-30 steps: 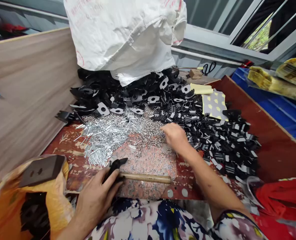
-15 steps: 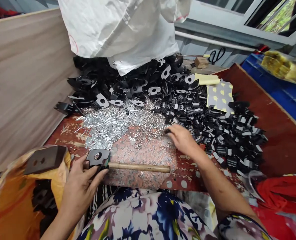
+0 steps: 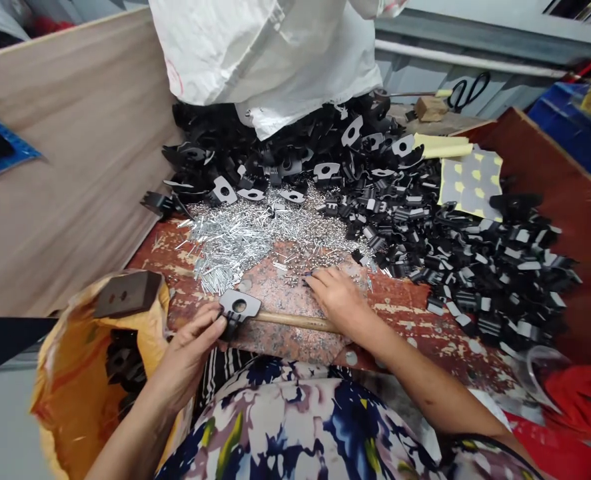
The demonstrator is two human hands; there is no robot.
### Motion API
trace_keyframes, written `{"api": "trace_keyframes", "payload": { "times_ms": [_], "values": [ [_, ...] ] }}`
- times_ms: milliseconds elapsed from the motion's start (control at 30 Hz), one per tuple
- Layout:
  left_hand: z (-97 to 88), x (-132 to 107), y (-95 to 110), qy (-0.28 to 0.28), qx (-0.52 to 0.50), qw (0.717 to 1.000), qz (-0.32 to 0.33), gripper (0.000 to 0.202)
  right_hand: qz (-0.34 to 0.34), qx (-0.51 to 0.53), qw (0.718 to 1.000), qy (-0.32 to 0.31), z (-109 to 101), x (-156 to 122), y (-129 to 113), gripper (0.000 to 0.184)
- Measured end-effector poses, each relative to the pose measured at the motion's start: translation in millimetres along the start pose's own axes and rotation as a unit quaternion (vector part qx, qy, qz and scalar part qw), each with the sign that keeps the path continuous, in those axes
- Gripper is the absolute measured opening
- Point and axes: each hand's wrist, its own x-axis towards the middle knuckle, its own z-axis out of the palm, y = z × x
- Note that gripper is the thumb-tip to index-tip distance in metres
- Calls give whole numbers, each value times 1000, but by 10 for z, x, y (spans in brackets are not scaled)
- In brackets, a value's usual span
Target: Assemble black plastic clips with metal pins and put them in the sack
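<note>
My left hand (image 3: 192, 347) pinches a black plastic bracket (image 3: 240, 305) with a grey, holed face turned up, at the near left of the stone slab (image 3: 270, 290). A wooden handle (image 3: 295, 321) lies across the slab beside the bracket; its head is hidden. My right hand (image 3: 338, 300) is over the slab's right part, its fingers closed on something small and dark. Its forearm side covers the handle's right end. Just beyond the fingers lie loose metal pins (image 3: 232, 243), spread in a shiny heap.
Small black clips (image 3: 475, 267) are heaped on the right, and larger black brackets (image 3: 225, 190) at the back under a white sack (image 3: 275, 60). A yellow bag (image 3: 70, 373) stands at the left. Wooden boards (image 3: 75, 133) flank the table. Scissors (image 3: 470, 90) lie at the back right.
My right hand has moved left from the edge of the clip heap to above the slab. The bracket in my left hand has shifted slightly right. The view has turned a little left.
</note>
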Motion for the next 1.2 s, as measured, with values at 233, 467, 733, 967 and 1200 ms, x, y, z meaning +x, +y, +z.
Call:
{"api": "trace_keyframes", "payload": {
  "times_ms": [233,467,733,967,1200],
  "values": [
    [170,-63,-4,-87,17,996,12,30,63,98,990,74,85,115,5,29],
    [673,-80,124,-179,-65,982,1,20,77,324,927,173,-117,131,-471,20],
    [780,-141,154,-211,-97,972,28,22,23,277,934,225,-139,61,-664,33],
    [759,-70,119,-179,6,980,91,27,57,400,904,142,-195,-79,-803,42],
    [650,68,112,-177,19,981,74,19,114,289,947,77,-273,-215,-141,25]
  ]
}}
